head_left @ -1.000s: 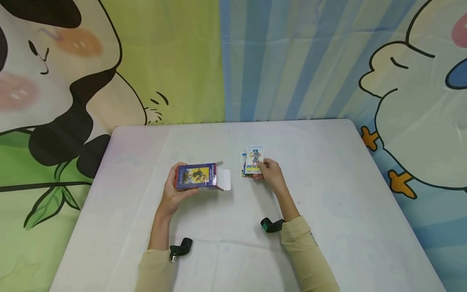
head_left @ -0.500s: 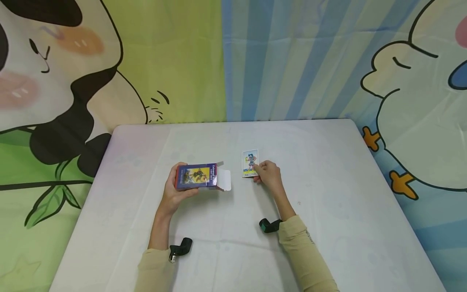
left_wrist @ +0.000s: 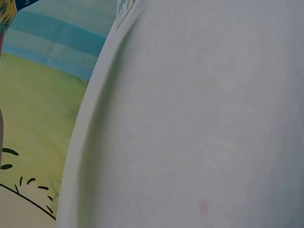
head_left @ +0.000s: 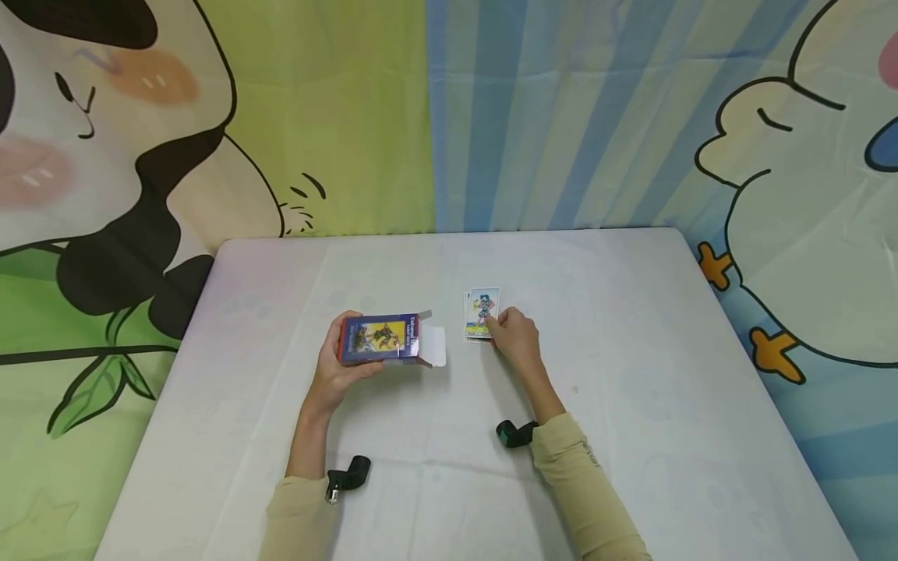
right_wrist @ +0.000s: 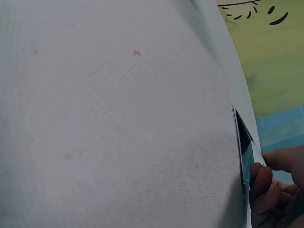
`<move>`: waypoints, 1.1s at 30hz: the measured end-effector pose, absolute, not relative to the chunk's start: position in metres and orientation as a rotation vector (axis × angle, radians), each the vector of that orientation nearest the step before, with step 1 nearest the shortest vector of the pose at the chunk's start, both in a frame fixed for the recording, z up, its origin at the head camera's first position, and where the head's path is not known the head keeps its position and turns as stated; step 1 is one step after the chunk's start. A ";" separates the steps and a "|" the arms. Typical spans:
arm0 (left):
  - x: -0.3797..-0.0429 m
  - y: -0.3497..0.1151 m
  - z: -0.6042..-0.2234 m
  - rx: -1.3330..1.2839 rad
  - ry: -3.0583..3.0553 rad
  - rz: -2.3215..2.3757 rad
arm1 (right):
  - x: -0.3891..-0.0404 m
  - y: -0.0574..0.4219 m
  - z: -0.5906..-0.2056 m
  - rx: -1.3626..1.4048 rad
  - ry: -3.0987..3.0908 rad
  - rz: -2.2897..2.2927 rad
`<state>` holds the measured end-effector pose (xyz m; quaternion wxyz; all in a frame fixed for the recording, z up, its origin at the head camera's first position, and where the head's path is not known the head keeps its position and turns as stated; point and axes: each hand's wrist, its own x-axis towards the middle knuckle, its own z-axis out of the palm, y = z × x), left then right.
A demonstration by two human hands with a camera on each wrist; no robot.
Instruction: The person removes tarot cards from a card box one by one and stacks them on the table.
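Observation:
My left hand [head_left: 333,374] grips a blue tarot card box [head_left: 379,339] with a yellow picture, above the left middle of the table. The box lies sideways, its white end flap [head_left: 433,346] hanging out to the right. A corner of the box [left_wrist: 6,15] shows in the left wrist view. With thumb and fingers, my right hand [head_left: 517,336] pinches a picture card [head_left: 484,310] at its lower right corner. Other cards [head_left: 466,319] peek out at its left edge. In the right wrist view, the pinched card [right_wrist: 257,154] tilts up from the cards beneath.
A white cloth covers the table [head_left: 596,312]. Behind it hangs a curtain [head_left: 365,117] with cartoon animals. A black wrist camera [head_left: 348,474] sits at the left cuff, and another black camera [head_left: 515,433] at the right cuff.
The pinched card has moved left and nearer over the other cards, then slightly right, baring their left edges again. The left hand and box have hardly moved.

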<state>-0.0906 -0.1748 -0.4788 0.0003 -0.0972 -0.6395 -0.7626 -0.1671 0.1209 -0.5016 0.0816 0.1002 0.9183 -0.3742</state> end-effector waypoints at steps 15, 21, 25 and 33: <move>-0.092 -0.175 -0.484 -0.290 -2.039 -2.364 | -0.164 0.120 -0.498 0.316 2.775 -1.063; -0.093 -0.176 -0.486 -0.287 -2.039 -2.352 | -0.165 0.120 -0.500 0.301 2.788 -1.046; -0.093 -0.176 -0.487 -0.290 -2.037 -2.343 | -0.165 0.120 -0.500 0.286 2.796 -1.035; -0.092 -0.176 -0.483 -0.275 -2.062 -2.330 | -0.166 0.121 -0.502 0.264 2.809 -1.005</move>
